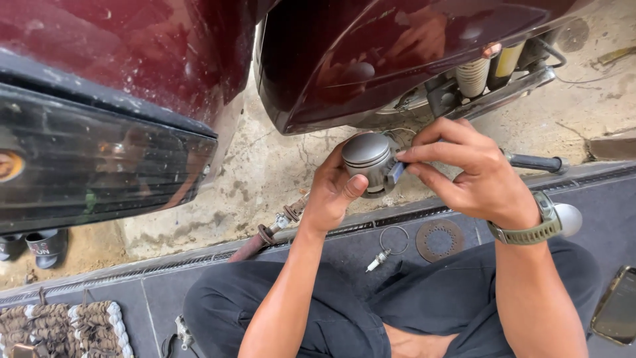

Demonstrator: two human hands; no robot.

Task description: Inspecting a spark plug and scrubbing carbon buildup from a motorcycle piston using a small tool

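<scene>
A grey metal piston (366,159) sits in the middle of the view, crown up, held above the concrete ground (265,179) just in front of the person's knees. The left hand (331,192) cups it from below and the side, fingers closed around its skirt with the thumb pressed against the wall. The right hand (474,172) comes in from the other side; its fingers (424,154) pinch a small bluish piece (395,172) against the piston's side. An olive-strapped watch (533,225) rides on that wrist.

Room above is tight: the dark maroon body of a scooter (397,59) overhangs the piston closely, with a spring shock (474,76) and chrome bar to the right. A black-gripped handle (536,162) pokes out just behind the right hand. Left of the piston the ground lies open up to a second maroon panel (112,86).

Below the hands, on the dark step (596,212), lie a spark plug (379,260), a thin wire ring (393,240) and a perforated round disc (440,240), all near each other and well clear of the piston. A phone (616,305) rests at the far right edge, a woven mat (63,328) at the lower left.
</scene>
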